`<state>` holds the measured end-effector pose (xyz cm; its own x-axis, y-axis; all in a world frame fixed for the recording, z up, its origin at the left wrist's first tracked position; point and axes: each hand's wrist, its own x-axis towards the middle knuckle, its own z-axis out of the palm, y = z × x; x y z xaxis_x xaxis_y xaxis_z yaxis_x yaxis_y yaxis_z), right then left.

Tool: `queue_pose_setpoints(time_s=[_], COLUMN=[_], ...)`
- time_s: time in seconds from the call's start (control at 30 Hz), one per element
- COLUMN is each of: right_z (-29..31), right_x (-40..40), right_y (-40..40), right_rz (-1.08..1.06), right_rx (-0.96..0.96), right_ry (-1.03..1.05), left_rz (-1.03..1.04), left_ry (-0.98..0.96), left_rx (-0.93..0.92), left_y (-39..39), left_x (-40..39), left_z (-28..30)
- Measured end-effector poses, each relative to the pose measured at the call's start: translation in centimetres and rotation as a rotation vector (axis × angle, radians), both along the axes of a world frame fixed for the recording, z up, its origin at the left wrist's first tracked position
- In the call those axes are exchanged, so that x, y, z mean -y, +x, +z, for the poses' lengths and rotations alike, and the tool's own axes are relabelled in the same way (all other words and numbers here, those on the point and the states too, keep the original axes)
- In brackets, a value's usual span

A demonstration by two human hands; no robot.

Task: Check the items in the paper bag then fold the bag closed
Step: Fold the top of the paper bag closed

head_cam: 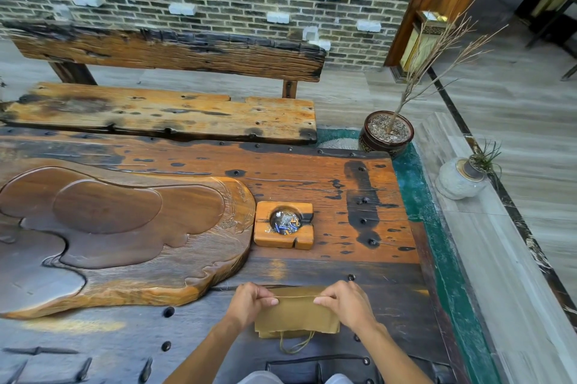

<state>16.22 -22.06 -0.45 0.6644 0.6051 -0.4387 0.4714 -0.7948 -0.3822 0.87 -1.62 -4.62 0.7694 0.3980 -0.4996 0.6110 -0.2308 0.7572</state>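
A brown paper bag [296, 316] lies flat on the dark wooden table [359, 196] near its front edge, its twine handles [295, 346] pointing toward me. My left hand [249, 302] pinches the bag's far fold at its left end. My right hand [346, 302] pinches the same fold at its right end. The upper part of the bag is folded over toward me. Nothing of the bag's contents shows.
A wooden ashtray [284, 224] with butts sits behind the bag. A large carved wooden tea tray [118, 237] fills the table's left. A bench [162, 112] stands beyond the table, and two potted plants [387, 132] stand at the right.
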Motion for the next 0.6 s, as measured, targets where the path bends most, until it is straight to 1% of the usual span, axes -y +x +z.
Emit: queue_pose_setpoints(time_s=[0.07,0.2,0.3,0.37,0.5,0.6], right_z=[-0.1,-0.4,-0.7,-0.7,-0.6,-0.7], right_x=[0.2,0.9,1.4,1.5,1.8,2.5], right_y=[0.0,0.3,0.4,0.4,0.8,1.0], right_rz=[-0.029,0.039,0.033,0.019,-0.07,-0.173], right_rx=[-0.029,-0.07,-0.086,-0.089,-0.118,-0.185], right_ry=[0.004,0.018,0.011,0.027,0.048,0.091], left_rz=[0.011,0.012,-0.011,0.01,0.067,0.13], left_ry=[-0.012,-0.055,-0.07,-0.09,-0.121,-0.17], left_rx=[0.003,0.0,-0.009,-0.001,0.02,0.028], left_y=[0.0,-0.2,-0.6,-0.8,-1.1,-1.1], left_x=[0.0,-0.3,-0.8,-0.9,-0.8,-0.8], left_z=[0.0,0.0,-0.2,-0.2,-0.3,-0.4])
